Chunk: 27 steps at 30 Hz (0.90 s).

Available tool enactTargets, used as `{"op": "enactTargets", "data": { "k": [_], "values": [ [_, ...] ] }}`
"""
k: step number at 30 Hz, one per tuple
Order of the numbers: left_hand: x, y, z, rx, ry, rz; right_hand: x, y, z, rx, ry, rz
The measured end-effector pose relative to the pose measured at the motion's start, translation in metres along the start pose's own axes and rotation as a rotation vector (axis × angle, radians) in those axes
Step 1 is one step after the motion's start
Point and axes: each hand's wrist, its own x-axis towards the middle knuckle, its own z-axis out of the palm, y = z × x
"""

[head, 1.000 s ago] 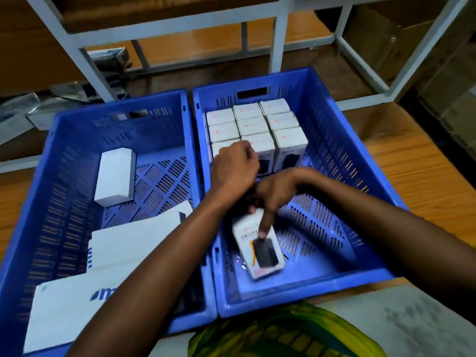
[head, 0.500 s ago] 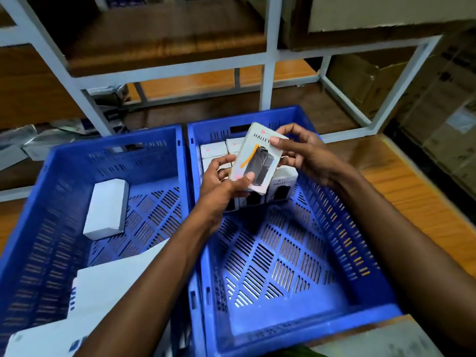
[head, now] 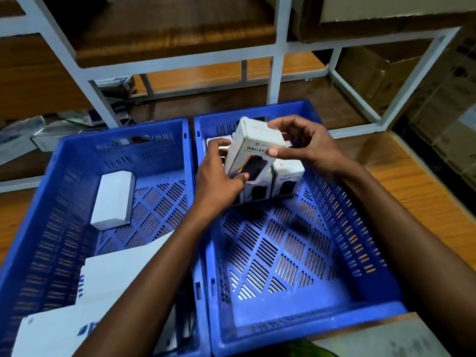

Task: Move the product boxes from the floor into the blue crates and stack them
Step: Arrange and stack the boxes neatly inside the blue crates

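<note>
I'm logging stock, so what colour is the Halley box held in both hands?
The Halley box is white with a black product picture, clearest in head view.

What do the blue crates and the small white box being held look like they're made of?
The blue crates look like moulded plastic with a slight sheen: uniform colour, slotted lattice floor and walls. The box is probably printed cardboard, matte white: crisp folded edges, lettering and a product picture on its face.
</note>
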Motion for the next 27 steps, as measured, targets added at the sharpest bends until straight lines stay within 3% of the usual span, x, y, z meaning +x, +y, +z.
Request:
{"op": "enactTargets", "data": {
  "k": [2, 8, 13, 20, 27],
  "values": [
    [0.0, -0.002, -0.005, 0.13, 0.018, 0.052, 0.0, 0.003, -0.003, -0.08, -0.033, 0.045],
    [-0.01, 0.007, -0.006, 0.228, -0.025, 0.213, 0.005, 0.02, 0.003, -0.196, -0.141, 0.172],
    [-0.008, -0.003, -0.009, 0.355, -0.071, 0.161, 0.005, 0.032, 0.021, -0.264, -0.128, 0.183],
    [-0.004, -0.008, -0.011, 0.578, -0.076, 0.148, 0.004, 0.055, 0.04, -0.354, -0.057, 0.113],
    [-0.004, -0.011, -0.004, 1.097, -0.18, 0.138, -0.007, 0.094, 0.067, -0.694, -0.018, -0.122]
  ]
}}
